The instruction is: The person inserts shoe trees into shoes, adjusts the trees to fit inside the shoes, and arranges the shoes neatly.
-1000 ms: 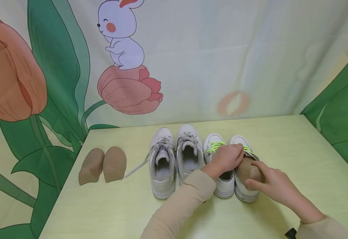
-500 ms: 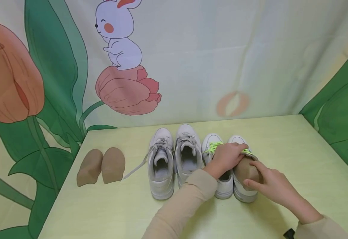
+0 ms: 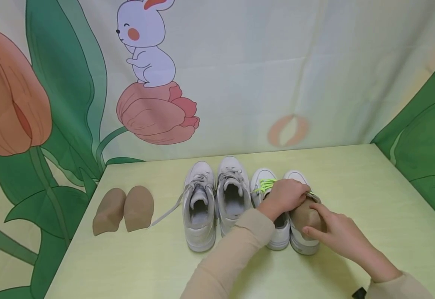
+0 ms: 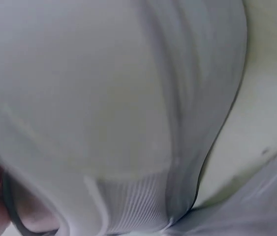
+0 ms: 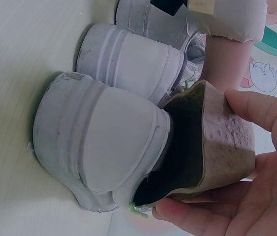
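Observation:
A brown moulded-cardboard shoe insert (image 3: pixel 308 216) sits partway into the mouth of the rightmost white sneaker (image 3: pixel 304 246), which has neon-green laces. My right hand (image 3: pixel 338 233) grips the insert between thumb and fingers. From the right wrist view, the hollow dark inside of the insert faces the camera above the sneaker's heel (image 5: pixel 121 137). At the sneaker's tongue, my left hand (image 3: pixel 287 194) holds on with curled fingers, its arm crossing over the neighbouring green-laced sneaker (image 3: pixel 264 176). A white shoe's side (image 4: pixel 104 98) fills most of the left wrist view.
Two white sneakers with grey laces, one left (image 3: pixel 199 232) and one right (image 3: pixel 233 164), stand beside the green-laced pair. A loose lace (image 3: pixel 169 211) trails left toward two more cardboard inserts (image 3: pixel 139 208) on the pale yellow table (image 3: pixel 128 265). A printed curtain (image 3: pixel 232 83) hangs behind.
The head view has shifted slightly, moving the scene a little left. Both hands stay at the rightmost sneaker, with the right hand still gripping the shoe insert.

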{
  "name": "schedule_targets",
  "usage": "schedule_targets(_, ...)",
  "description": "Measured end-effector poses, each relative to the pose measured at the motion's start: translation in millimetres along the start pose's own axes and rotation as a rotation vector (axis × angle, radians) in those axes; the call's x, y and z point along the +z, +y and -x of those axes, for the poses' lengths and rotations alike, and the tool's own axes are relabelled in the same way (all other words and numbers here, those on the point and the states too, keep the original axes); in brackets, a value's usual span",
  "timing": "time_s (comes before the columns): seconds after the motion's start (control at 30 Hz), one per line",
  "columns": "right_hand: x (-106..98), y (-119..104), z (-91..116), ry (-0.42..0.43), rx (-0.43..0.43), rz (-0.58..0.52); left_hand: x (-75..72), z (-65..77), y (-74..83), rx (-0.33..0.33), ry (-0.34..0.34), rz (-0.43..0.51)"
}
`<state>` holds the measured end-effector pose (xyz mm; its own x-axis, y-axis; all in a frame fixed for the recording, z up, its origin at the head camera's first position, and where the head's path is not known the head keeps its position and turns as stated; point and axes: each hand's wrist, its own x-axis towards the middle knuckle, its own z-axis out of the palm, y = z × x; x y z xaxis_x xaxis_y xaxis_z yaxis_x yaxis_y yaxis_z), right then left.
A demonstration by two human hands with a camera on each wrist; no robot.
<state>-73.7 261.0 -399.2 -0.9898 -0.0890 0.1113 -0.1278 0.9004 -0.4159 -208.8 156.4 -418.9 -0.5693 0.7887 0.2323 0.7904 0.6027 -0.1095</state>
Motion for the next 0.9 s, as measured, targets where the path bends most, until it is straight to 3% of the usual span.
schedule_targets(0.2,-0.4,0.2,0.0,-0.004,0.004,0.005,-3.4,-3.2,-3.4,0.076,-0.012,0.009)
schedule_targets(0.4,0.8,1.2,0.1,0.006,-0.002,0.006,-1.1,-5.5,-1.4,0.064,-0.021,-0.031)
schedule_targets(0.6,2.1,2.0,0.8,0.011,-0.004,0.0,-0.2,-5.7,0.7,0.041,-0.037,0.001)
schedule_targets(0.9,2.1,2.2,0.9,0.026,-0.01,0.015,-2.1,-7.6,0.5,0.077,-0.036,-0.024)
